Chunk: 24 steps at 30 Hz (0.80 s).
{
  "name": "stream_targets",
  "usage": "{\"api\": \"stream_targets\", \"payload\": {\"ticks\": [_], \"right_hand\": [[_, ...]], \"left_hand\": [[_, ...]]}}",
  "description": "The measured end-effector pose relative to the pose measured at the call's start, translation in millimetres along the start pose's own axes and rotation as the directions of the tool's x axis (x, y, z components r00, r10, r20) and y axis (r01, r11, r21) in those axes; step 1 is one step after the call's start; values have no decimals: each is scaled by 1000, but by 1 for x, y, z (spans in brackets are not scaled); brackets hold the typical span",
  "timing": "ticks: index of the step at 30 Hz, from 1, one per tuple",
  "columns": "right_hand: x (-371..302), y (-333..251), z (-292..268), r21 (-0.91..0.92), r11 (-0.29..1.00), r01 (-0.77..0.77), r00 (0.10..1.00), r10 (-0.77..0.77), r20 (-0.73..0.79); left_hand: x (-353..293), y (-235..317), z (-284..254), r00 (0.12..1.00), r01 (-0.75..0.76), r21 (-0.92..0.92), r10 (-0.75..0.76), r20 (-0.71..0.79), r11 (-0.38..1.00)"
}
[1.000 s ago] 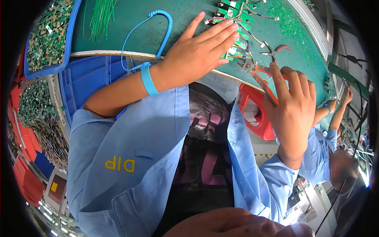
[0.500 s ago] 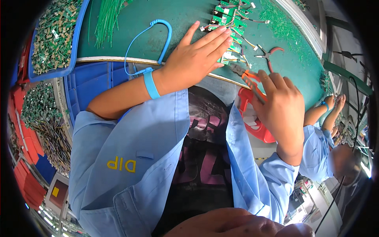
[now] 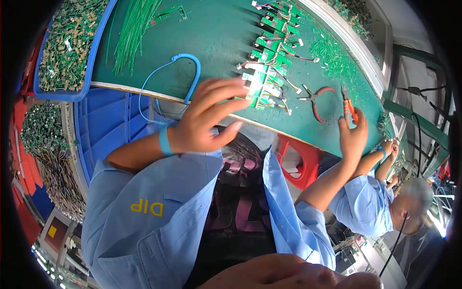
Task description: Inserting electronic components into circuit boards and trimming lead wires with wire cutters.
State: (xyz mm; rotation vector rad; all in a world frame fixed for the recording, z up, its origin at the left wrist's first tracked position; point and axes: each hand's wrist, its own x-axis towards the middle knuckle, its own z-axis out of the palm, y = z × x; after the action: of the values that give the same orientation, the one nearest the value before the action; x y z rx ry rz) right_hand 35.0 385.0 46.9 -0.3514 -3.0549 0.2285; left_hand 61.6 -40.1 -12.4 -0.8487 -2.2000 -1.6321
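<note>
My left hand [image 3: 211, 115], a little blurred, has its fingers apart and holds nothing. It is at the table's near edge, its fingertips beside the near end of a long green circuit board strip [image 3: 260, 79] with several short wire leads and white plugs. A blue band circles the left wrist. To the right, my right hand [image 3: 354, 135] grips the orange handles of cutting pliers [image 3: 347, 107], whose jaws point away from me over the table. Between the strip and that hand lie red-handled pliers [image 3: 314, 101], partly spread.
A blue coiled cord [image 3: 197, 67] curls by the left wrist. Thin green strips [image 3: 132, 38] lie at the far left, near a blue bin [image 3: 90, 79] of small boards. Green scraps [image 3: 332, 53] litter the right side. Another person [image 3: 363, 202] works to the right.
My left hand has lifted off the board strip and drawn back toward me. My right hand has carried the orange-handled pliers right, away from the strip. The strip appears lower in view.
</note>
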Motion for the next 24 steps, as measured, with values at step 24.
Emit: {"api": "stream_targets", "payload": {"ticks": [24], "right_hand": [[182,-196,47,713,593,373,562,-757,335]], "left_hand": [[36,16,28,478,383,-882,-759,442,-273]]}}
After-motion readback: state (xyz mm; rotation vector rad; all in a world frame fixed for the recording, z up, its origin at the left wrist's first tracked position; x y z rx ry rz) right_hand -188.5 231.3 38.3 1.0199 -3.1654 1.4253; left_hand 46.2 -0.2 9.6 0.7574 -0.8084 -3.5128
